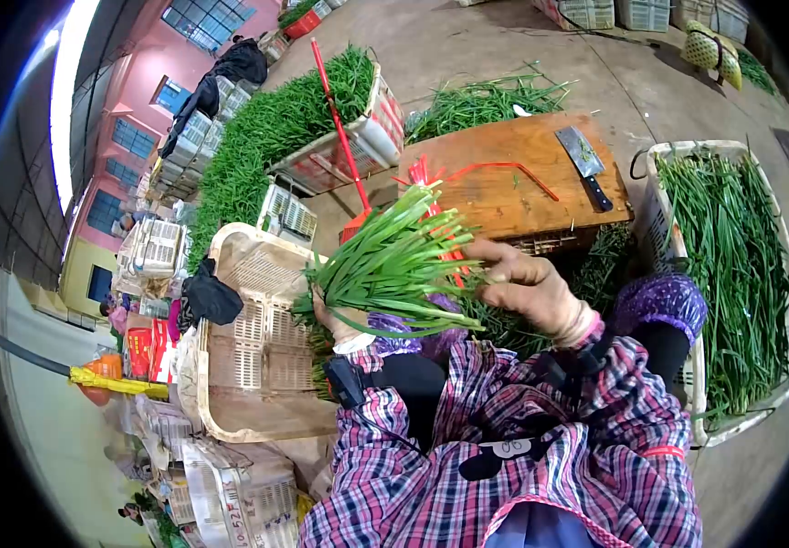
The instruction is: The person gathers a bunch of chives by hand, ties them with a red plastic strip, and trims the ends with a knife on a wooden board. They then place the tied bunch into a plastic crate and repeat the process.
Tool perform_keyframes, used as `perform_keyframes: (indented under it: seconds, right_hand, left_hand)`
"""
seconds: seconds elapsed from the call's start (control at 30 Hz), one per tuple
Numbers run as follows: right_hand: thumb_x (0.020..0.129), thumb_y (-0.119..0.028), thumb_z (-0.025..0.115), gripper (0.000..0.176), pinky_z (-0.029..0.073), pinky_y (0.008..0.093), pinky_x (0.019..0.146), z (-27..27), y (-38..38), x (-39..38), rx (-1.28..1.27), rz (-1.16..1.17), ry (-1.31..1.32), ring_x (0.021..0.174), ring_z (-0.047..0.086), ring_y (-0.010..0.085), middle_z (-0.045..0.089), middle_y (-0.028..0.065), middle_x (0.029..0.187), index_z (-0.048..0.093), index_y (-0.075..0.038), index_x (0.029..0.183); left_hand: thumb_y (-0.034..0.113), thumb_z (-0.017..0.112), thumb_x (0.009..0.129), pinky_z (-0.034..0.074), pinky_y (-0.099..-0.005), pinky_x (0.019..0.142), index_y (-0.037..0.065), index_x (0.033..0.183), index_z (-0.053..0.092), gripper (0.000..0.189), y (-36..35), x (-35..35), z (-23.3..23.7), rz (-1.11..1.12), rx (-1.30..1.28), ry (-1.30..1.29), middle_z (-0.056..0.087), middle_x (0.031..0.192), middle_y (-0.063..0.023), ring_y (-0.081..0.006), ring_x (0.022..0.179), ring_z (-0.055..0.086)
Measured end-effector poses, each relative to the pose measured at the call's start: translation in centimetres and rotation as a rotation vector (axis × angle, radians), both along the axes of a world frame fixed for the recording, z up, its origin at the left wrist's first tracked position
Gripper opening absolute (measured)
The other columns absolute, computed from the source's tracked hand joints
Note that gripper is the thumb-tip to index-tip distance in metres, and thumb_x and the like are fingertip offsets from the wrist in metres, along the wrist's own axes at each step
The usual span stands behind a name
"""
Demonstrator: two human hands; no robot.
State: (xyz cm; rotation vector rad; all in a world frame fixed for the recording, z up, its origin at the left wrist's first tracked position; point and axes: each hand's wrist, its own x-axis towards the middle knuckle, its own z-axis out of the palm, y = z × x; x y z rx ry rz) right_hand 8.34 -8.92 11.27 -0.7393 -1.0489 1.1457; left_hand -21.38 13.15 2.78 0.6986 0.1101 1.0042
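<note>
A bunch of green leafy stalks [394,265] is in my left hand [332,321], whose fingers are wrapped round it and mostly covered by the leaves. The pale cut ends point right. At those ends is my right hand [531,288], thumb and fingers curled close together; whether a stalk is between them is too small to tell. Beyond the hands stands a wooden board [504,151] with a cleaver [583,164] on its right side and red ties [495,167] on its left.
An upright white crate [211,365] with a bare inside stands at left. A crate of long greens [728,274] is at right. Farther off are heaped greens [266,146], a red-handled dustpan [344,137], loose greens [495,100] on the floor and stacked crates [157,251].
</note>
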Motion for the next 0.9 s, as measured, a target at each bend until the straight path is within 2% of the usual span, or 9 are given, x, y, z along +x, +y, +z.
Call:
perform_keyframes:
  seconds: [0.07, 0.1, 0.2, 0.23, 0.27, 0.33, 0.47, 0.63, 0.9]
  right_hand:
    - [0.076, -0.006, 0.069, 0.004, 0.036, 0.0397, 0.101, -1.1, -1.3, 2.4, 0.048, 0.096, -0.231, 0.123, 0.045, 0.0262, 0.055, 0.0102, 0.126, 0.067, -0.003, 0.077]
    - [0.074, -0.006, 0.071, 0.005, 0.036, 0.0404, 0.101, -1.2, -2.1, 3.7, -0.019, 0.098, -0.401, 0.121, 0.046, 0.0282, 0.057, 0.0101, 0.123, 0.067, -0.004, 0.077]
    - [0.069, -0.017, 0.071, 0.021, 0.034, 0.0472, 0.101, -2.5, -3.6, 6.5, -0.027, -0.199, -1.403, 0.117, 0.047, 0.0363, 0.06, 0.011, 0.113, 0.068, -0.01, 0.088]
    - [0.07, -0.018, 0.069, 0.027, 0.033, 0.0479, 0.102, -2.1, -3.5, 6.3, -0.041, -0.332, -1.42, 0.118, 0.046, 0.0363, 0.059, 0.0108, 0.115, 0.066, -0.011, 0.096]
    - [0.071, -0.019, 0.068, 0.032, 0.033, 0.0486, 0.102, -1.5, -3.1, 5.9, -0.053, -0.469, -1.438, 0.119, 0.045, 0.0364, 0.058, 0.0107, 0.116, 0.064, -0.013, 0.103]
    - [0.073, -0.021, 0.071, 0.043, 0.039, 0.0432, 0.098, -0.4, -2.1, 4.8, 0.022, -0.494, -1.064, 0.114, 0.05, 0.0344, 0.058, 0.0116, 0.116, 0.06, -0.011, 0.113]
    - [0.074, -0.022, 0.074, 0.041, 0.044, 0.0336, 0.09, 1.1, 1.0, 1.4, -0.008, -0.263, -0.497, 0.105, 0.057, 0.0255, 0.061, 0.0133, 0.108, 0.062, -0.003, 0.109]
    - [0.08, -0.02, 0.072, 0.033, 0.049, 0.0259, 0.073, 0.9, 3.9, -1.8, -0.321, 0.044, -0.101, 0.08, 0.06, 0.0103, 0.068, 0.0047, 0.088, 0.065, -0.001, 0.106]
    - [0.078, -0.01, 0.071, 0.018, 0.047, 0.0236, 0.066, -2.7, 4.4, -4.4, -0.396, -0.165, 0.19, 0.071, 0.057, 0.0089, 0.066, 0.0037, 0.081, 0.067, 0.001, 0.092]
  left_hand:
    - [0.04, 0.038, 0.095, 0.038, -0.0438, 0.095, 0.004, 0.111, 0.058, 0.044, 0.7, -1.4, -1.0, -0.287, -0.324, -0.473, 0.058, 0.117, -0.0123, -0.0281, 0.106, 0.053]
    - [0.039, 0.044, 0.092, 0.036, -0.0412, 0.099, 0.005, 0.125, 0.049, 0.047, -0.2, -1.9, -0.6, 0.034, 0.044, -0.04, 0.049, 0.127, -0.0115, -0.0263, 0.115, 0.046]
    - [0.046, 0.046, 0.09, 0.032, -0.0435, 0.103, 0.006, 0.13, 0.046, 0.057, 2.9, -4.7, -3.6, 0.073, 0.097, -0.057, 0.047, 0.131, -0.0127, -0.0289, 0.118, 0.044]
    - [0.051, 0.048, 0.088, 0.032, -0.0457, 0.104, 0.006, 0.13, 0.045, 0.062, 1.6, -3.4, -2.5, 0.493, -0.001, 0.239, 0.047, 0.132, -0.013, -0.0304, 0.119, 0.044]
    - [0.051, 0.048, 0.088, 0.032, -0.0457, 0.104, 0.006, 0.13, 0.045, 0.062, 0.7, -2.3, -0.9, 0.488, 0.0, 0.236, 0.047, 0.132, -0.013, -0.0304, 0.119, 0.044]
    - [0.032, 0.052, 0.089, 0.047, -0.0462, 0.088, 0.004, 0.107, 0.059, 0.034, -0.4, -1.2, 0.5, 0.454, -0.174, 0.074, 0.063, 0.107, -0.0142, -0.029, 0.096, 0.06]
    - [0.035, 0.052, 0.089, 0.047, -0.0453, 0.087, 0.006, 0.105, 0.059, 0.034, -1.1, -0.2, 1.1, 0.468, -0.113, 0.079, 0.063, 0.104, -0.0117, -0.0287, 0.095, 0.06]
    - [0.035, 0.055, 0.088, 0.046, -0.0398, 0.085, 0.008, 0.104, 0.053, 0.031, -2.7, 1.0, 3.1, 0.251, -0.122, 0.037, 0.059, 0.094, -0.0051, -0.0216, 0.09, 0.057]
    - [0.043, 0.041, 0.092, 0.042, -0.0423, 0.091, 0.006, 0.102, 0.059, 0.043, -2.2, 1.5, 1.9, 0.408, -0.157, 0.159, 0.061, 0.099, -0.0093, -0.026, 0.095, 0.056]
